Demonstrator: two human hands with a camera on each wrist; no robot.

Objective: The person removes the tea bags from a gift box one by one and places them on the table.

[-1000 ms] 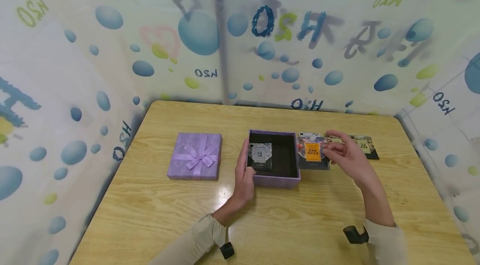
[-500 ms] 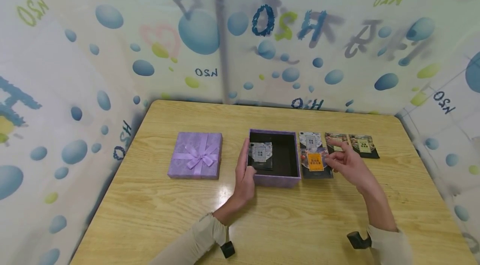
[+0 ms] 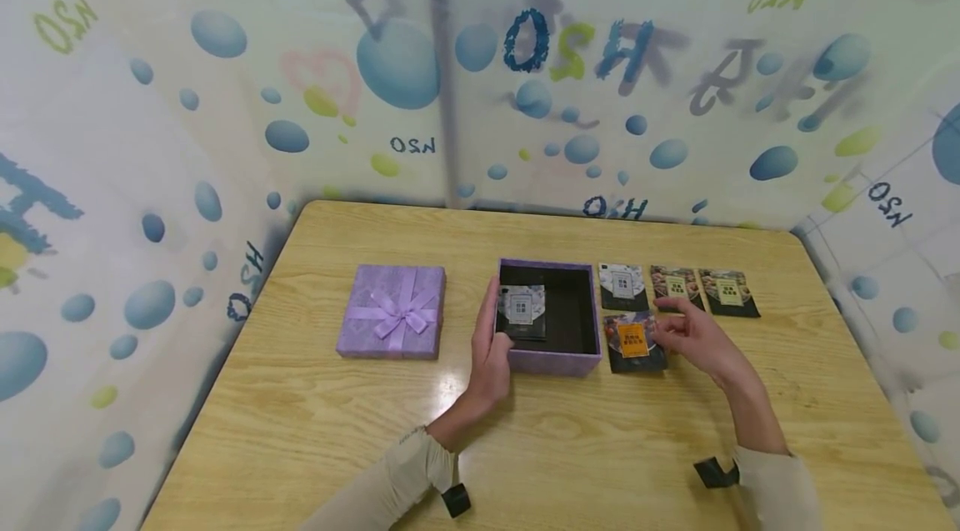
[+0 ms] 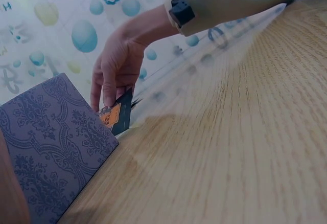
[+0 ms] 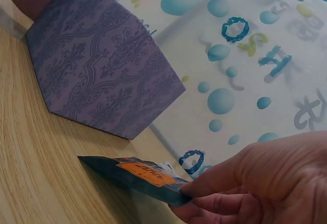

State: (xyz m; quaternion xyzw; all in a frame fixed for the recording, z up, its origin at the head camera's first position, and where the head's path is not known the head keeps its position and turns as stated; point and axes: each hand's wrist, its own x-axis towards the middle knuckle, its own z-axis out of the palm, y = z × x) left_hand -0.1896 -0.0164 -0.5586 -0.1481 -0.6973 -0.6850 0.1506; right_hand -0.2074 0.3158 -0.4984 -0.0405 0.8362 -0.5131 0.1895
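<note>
A purple lid with a bow (image 3: 391,312) lies on the wooden table (image 3: 315,431), three dark packets (image 3: 678,289) lined up well apart from it.

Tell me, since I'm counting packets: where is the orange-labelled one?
In the head view, the orange-labelled packet sits right of the open purple box, pinched by the right hand.

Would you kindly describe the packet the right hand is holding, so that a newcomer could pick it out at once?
On the wooden table, find the open purple box near the middle. Just right of its front corner is a dark packet, pinched by the right hand. Alone among the packets it has an orange label and sits nearer the person than the row of three behind it.
</note>
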